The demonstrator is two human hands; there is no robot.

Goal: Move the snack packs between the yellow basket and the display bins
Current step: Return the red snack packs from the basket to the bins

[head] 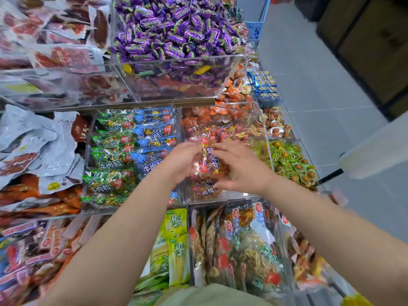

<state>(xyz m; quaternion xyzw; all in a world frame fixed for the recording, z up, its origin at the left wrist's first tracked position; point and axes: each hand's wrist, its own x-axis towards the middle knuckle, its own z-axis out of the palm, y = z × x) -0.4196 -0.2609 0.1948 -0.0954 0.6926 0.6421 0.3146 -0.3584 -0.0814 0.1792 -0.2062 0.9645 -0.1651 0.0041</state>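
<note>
both hands meet over the red bin (223,195), a clear box in the middle row of the display, just right of the green packs (110,160) and blue packs (154,138). between them is one red pack (207,162), lifted a little above the others lying in that bin. the left hand (183,164) has its fingers curled on the pack's left edge. the right hand (240,171) lies against the right side with fingers spread and fairly straight, steadying more than gripping, though blur makes the contact hard to read. purple candies (172,25) fill the far bin.

the step looks like handling a single pack at the bin; whether it is going in or coming out cannot be told. a yellow edge (355,301) at the near right corner may be the basket, mostly out of view.

if placing, the next move calls for laying the pack flat on the stack and letting go. if taking, it calls for a firmer grip and a carry near and right.
</note>
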